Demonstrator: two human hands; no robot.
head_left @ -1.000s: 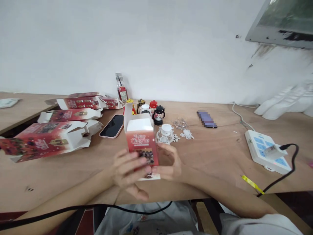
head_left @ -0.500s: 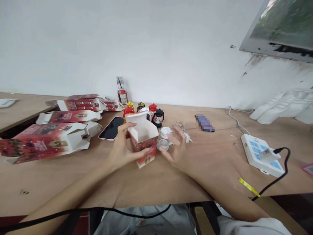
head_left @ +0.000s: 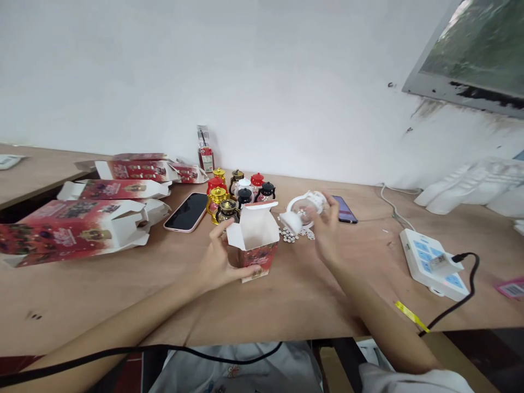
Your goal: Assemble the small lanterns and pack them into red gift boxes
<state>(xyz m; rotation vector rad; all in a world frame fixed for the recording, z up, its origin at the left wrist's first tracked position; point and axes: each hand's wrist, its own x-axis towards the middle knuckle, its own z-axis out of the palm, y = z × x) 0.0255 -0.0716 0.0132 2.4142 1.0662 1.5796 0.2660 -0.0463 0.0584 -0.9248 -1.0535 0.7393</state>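
My left hand (head_left: 219,261) grips a small red and white Christmas box (head_left: 254,245) that stands on the wooden table (head_left: 123,289) with its top flaps open. My right hand (head_left: 327,232) holds a small white toy lantern (head_left: 302,210) tilted on its side, lifted just right of the box. Behind the box stands a cluster of small toy lanterns (head_left: 239,191) in red, gold, black and white. Small white and metal parts (head_left: 293,234) lie on the table below the lifted lantern.
Several open red boxes (head_left: 77,226) lie at the left. A pink-cased phone (head_left: 187,211) lies beside them and a second phone (head_left: 346,209) behind my right hand. A white power strip (head_left: 434,263) with a black cable sits at the right. A black cord runs along the near edge.
My right hand let go of the box, reached to the white lantern and lifted it off the table. My left hand set the box down upright with its top open.
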